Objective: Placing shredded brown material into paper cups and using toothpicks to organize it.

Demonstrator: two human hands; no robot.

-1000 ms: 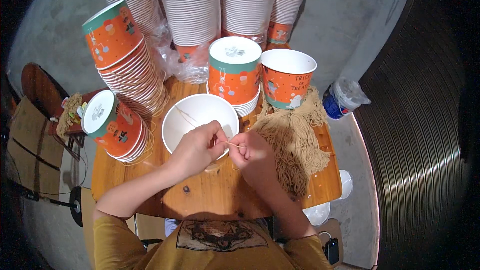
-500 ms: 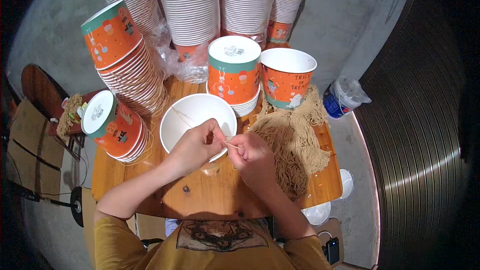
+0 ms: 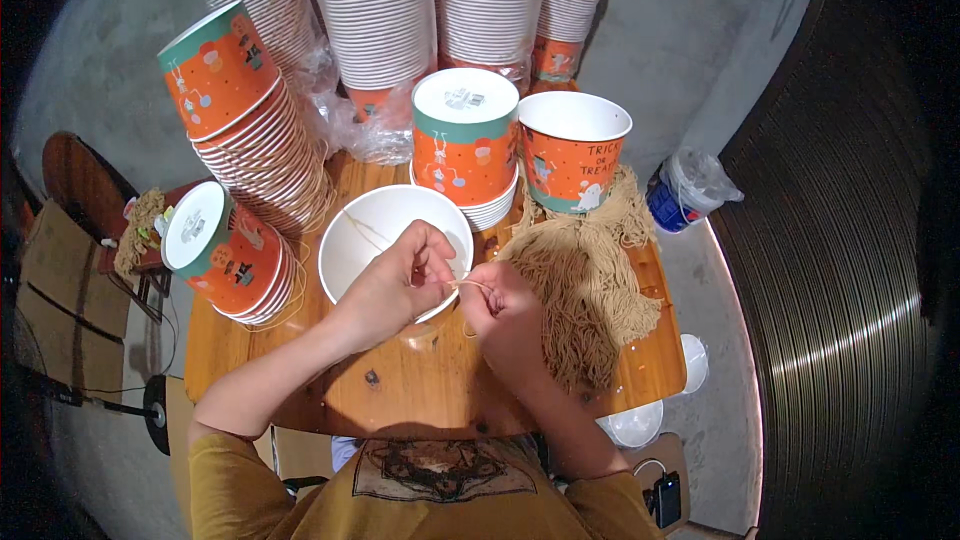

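We look down on a small wooden table [image 3: 420,390]; our left hand [image 3: 395,280] and right hand [image 3: 505,310] meet just in front of a white bowl [image 3: 385,230]; a thin tan string [image 3: 468,284] runs between them, pinched in the closed fingers of both hands; left hand overlaps the bowl's near rim, right hand sits beside it over the table. One more strand [image 3: 362,230] lies inside the bowl, toward its far left wall.

Right of our right hand, touching it, a heap of tan strings [image 3: 590,290] spreads over the table's right half. Behind the heap stands an open orange cup [image 3: 572,152], upright; just left of it a short stack of orange cups [image 3: 465,145] turned bottom up, close behind the bowl. Left of the bowl, another stack [image 3: 225,250] lies tilted, base toward us; behind that a longer leaning stack [image 3: 245,110]. Tall white-looking cup stacks [image 3: 420,0] fill the far edge, some in clear plastic wrap.

Off the table: a blue-capped bottle [image 3: 680,195] on the floor at right; a dark wooden chair [image 3: 85,185] at left; our yellow shirt [image 3: 430,495] at the lower edge.
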